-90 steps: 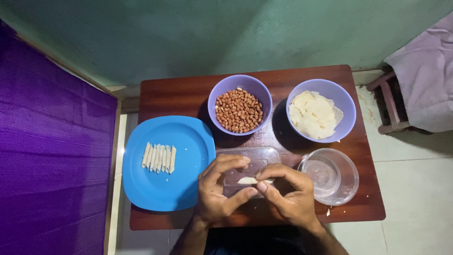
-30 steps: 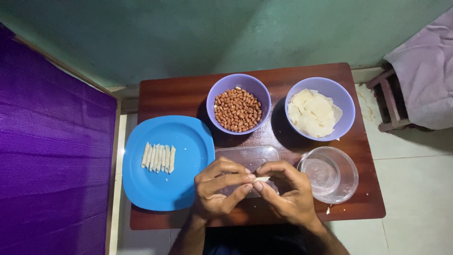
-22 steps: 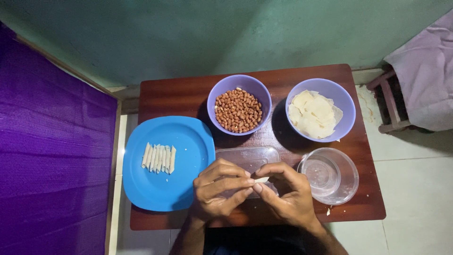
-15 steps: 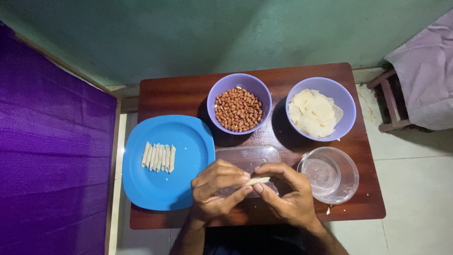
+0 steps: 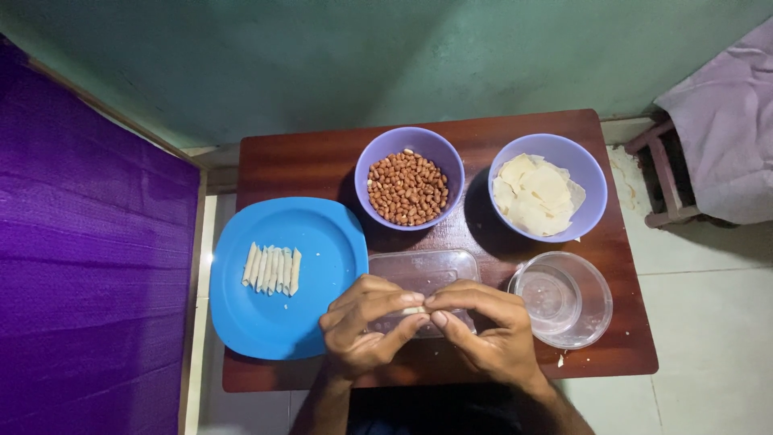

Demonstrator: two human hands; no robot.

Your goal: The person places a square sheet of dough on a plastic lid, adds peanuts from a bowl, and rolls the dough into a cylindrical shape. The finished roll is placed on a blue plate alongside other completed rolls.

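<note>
My left hand (image 5: 366, 330): fingers curled in, thumb and fingertips pinching one end of a small pale dough roll (image 5: 414, 310).
My right hand (image 5: 483, 330): meets the left at the middle, thumb and forefinger nipping the other end of the same roll.
Dough roll: held just above a clear plastic lid (image 5: 423, 286) in front of me; mostly hidden by my fingers.
Doing it well, as I judge: keep pressure light and even from both sides, so the wrapper closes tight without tearing.
Blue plate (image 5: 322, 322): to my left, just beside the left hand, with a neat row of finished pale rolls (image 5: 272, 268).
Peanut bowl (image 5: 409, 179): purple, beyond the lid, full of red-brown peanuts.
Wrapper bowl (image 5: 547, 188): purple, far right, holding thin pale dough sheets.
Glass bowl (image 5: 561, 299): clear, just right of my right hand; contents cannot be told.
Table (image 5: 322, 161): small, dark wood, bearing everything.
</note>
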